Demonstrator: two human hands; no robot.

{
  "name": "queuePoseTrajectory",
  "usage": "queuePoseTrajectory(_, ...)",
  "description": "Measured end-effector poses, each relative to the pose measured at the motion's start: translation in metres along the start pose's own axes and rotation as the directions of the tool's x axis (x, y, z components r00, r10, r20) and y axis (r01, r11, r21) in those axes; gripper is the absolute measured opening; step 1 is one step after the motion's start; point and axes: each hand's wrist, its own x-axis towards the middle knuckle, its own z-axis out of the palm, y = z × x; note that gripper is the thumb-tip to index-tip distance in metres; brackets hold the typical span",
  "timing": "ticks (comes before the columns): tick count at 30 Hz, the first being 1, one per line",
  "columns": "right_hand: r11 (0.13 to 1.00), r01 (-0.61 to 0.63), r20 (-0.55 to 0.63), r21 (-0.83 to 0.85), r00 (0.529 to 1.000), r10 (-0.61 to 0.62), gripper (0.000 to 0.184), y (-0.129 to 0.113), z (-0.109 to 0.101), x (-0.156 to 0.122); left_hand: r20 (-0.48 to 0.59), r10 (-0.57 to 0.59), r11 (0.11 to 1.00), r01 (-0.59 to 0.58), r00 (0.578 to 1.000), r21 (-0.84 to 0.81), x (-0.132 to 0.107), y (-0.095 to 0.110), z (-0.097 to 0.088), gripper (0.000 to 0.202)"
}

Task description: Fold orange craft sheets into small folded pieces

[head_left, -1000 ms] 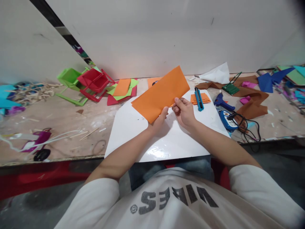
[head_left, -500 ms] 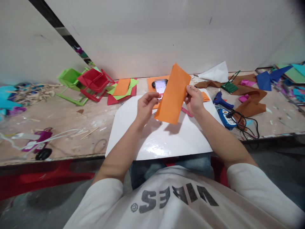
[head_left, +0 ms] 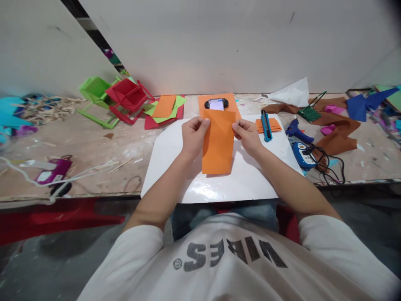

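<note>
An orange sheet (head_left: 218, 144), oblong and folded or cut to a strip, hangs upright between my hands above the white board (head_left: 194, 190). My left hand (head_left: 194, 134) pinches its upper left edge between thumb and fingers. On the opposite edge, near the top right corner, my right hand (head_left: 249, 134) pinches it the same way. Right of that hand, a blue utility knife (head_left: 266, 126) lies across small orange pieces (head_left: 277, 125). Behind the sheet, a phone (head_left: 216, 104) with a lit screen rests on a larger orange sheet (head_left: 233, 100).
To the left stand a red miniature chair (head_left: 127, 98) and a green one (head_left: 95, 94), beside stacked coloured sheets (head_left: 164, 108). A blue glue gun (head_left: 299, 131), a blue corded device (head_left: 303, 155) and brown fabric (head_left: 341, 133) lie right. A purple power strip (head_left: 56, 170) sits near the front edge.
My left hand has taken hold of the orange sheet's left edge. The sheet has turned from a tilt to nearly straight and faces me. The utility knife now shows beside my right hand.
</note>
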Motion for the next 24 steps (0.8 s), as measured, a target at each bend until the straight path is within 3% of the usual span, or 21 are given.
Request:
queuePoseTrajectory(6, 0.988, 0.111, -0.069, -0.108, 0.991, -0.119, 0.083, 0.000, 0.003, -0.002, -0.012, 0.039, 0.996, -0.038, 0.999, 0.079, -0.005, 0.005, 0.000, 0.072)
queuePoseTrajectory(24, 0.996, 0.084, -0.181, -0.011, 0.980, -0.085, 0.074, -0.002, 0.008, -0.008, 0.024, -0.029, 0.994, 0.027, 0.999, 0.103, -0.012, 0.008, 0.003, 0.064)
